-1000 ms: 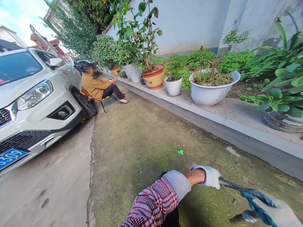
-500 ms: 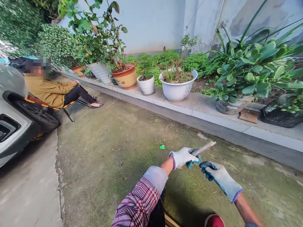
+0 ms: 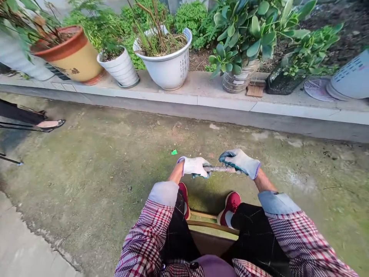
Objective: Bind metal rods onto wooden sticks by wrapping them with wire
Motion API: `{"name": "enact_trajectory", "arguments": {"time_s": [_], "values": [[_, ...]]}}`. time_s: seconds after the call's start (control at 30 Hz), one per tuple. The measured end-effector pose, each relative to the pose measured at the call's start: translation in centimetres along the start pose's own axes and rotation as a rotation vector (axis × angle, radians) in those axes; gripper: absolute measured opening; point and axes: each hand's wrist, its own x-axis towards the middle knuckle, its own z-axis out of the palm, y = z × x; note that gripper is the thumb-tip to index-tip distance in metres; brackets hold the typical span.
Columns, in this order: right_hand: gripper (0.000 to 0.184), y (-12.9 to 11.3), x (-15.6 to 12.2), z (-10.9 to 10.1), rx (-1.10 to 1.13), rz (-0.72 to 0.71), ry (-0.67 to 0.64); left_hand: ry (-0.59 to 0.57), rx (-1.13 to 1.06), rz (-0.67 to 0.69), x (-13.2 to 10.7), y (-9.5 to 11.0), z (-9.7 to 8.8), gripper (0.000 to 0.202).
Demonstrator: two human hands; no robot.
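My left hand point(image 3: 196, 166), in a white work glove with a dark green palm, is closed round one end of a short greyish stick point(image 3: 219, 169). The stick lies level and points right, and its surface looks wrapped or rough. By its far end is my right hand point(image 3: 241, 161), gloved alike, with fingers bent together. A thin strand seems to run near those fingers, but it is too fine to make out. Whether the right hand touches the stick is unclear.
Potted plants line a low tiled ledge point(image 3: 225, 100), among them a white pot point(image 3: 167, 71) and a yellow pot point(image 3: 69, 57). A green scrap point(image 3: 174, 152) lies on the mossy ground. At left, a seated person's foot point(image 3: 50, 124) shows. My red shoes point(image 3: 232, 202) are below my hands.
My view has swung right and down, so the car and most of the seated person are gone. The stick has turned from slanting upward to nearly level, with my right hand now by its far end.
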Motion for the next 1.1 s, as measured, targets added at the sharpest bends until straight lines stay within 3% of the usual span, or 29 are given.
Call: {"name": "enact_trajectory", "arguments": {"time_s": [0.1, 0.2, 0.33, 0.47, 0.57, 0.73, 0.8, 0.9, 1.0, 1.1], "values": [[0.029, 0.1, 0.2, 0.6, 0.210, -0.063, -0.071, -0.096, -0.071, 0.108, -0.2, 0.7, -0.4, 0.016], [0.037, 0.1, 0.2, 1.4, 0.345, -0.092, -0.040, 0.028, -0.233, 0.205, 0.5, 1.3, -0.5, 0.019], [0.036, 0.3, 0.3, 2.0, 0.311, -0.201, -0.064, 0.212, -0.537, 0.232, 1.6, 1.1, -0.4, 0.029], [0.042, 0.6, 0.2, 2.2, 0.260, -0.291, -0.188, 0.090, -0.827, 0.388, 2.2, 0.1, -0.7, 0.042], [0.047, 1.0, 0.1, 2.5, 0.399, -0.347, -0.243, 0.113, -0.970, 0.467, 2.4, -0.3, -1.1, 0.044], [0.066, 1.1, 0.4, 2.9, 0.852, -0.309, -0.242, 0.233, -1.080, 0.468, 2.4, 0.1, -1.6, 0.040], [0.055, 1.0, 0.7, 2.7, 0.941, -0.260, -0.215, 0.253, -1.077, 0.473, 2.3, 0.3, -1.5, 0.039], [0.035, 1.0, 1.3, 2.3, 0.968, -0.181, -0.111, 0.184, -1.056, 0.484, 2.0, 0.5, -1.0, 0.039], [0.030, 1.2, 1.9, 1.8, 1.007, -0.154, 0.002, 0.130, -1.036, 0.502, 1.9, 0.6, -0.6, 0.039], [0.031, 1.1, 1.9, 1.7, 1.022, -0.153, -0.015, 0.180, -1.028, 0.494, 2.2, 0.6, -0.5, 0.038]]}}
